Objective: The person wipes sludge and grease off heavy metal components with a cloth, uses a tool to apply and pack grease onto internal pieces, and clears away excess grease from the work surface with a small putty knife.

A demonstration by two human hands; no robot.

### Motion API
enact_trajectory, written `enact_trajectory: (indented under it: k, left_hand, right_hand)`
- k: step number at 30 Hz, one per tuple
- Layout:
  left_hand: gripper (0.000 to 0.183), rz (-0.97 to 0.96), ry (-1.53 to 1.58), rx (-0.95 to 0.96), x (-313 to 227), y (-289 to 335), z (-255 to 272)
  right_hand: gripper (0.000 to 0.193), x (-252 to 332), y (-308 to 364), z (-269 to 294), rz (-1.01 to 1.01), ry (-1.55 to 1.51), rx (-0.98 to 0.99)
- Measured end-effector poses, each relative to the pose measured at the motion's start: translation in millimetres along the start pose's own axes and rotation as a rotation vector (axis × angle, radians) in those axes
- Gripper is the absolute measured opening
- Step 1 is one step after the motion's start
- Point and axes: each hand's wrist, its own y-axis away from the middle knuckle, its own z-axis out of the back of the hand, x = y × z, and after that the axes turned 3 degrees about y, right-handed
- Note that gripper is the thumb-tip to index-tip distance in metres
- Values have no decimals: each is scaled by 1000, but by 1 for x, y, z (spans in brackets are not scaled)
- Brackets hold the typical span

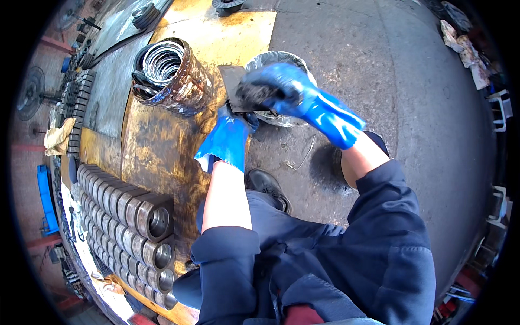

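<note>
My left hand (232, 129), in a blue rubber glove, grips the lower edge of a thin dark flat plate (232, 78) held up at a tilt. Across the plate's right side lies my right hand (284, 89), also gloved in blue and blurred by motion. Its fingers are curled and coated black; a dark, greasy-looking mass shows around them, and I cannot make out what it is. Behind and below the right hand stands a round bucket (304, 66) with a pale plastic liner, partly hidden by the hand and plate.
A rusty, paint-stained bucket (189, 84) full of metal rings stands left of the plate. Thick metal cylinders (116, 203) are stacked in rows at lower left. My boot (266, 187) rests near a bent wire (304, 157). Black rings (145, 15) lie at the far left.
</note>
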Motion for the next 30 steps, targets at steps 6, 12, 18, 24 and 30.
enact_trajectory:
  k: [6,12,18,24,30]
  left_hand:
    - [35,67,-58,17,21,4,3]
    - [33,-20,-112,45,27,10,17]
    - [31,-95,-191,89,38,10,-2]
    - [29,-374,-365,58,15,9,-6]
    - [28,-790,-828,-24,27,17,-10]
  right_hand:
    - [39,-15,4,-26,-77,121,-20]
    - [40,-83,-1,-35,-347,177,-115]
    - [31,-146,15,-25,-550,-238,-361]
    - [25,-105,28,-3,-1061,-606,-408]
    - [33,-61,50,14,-1223,-850,-217]
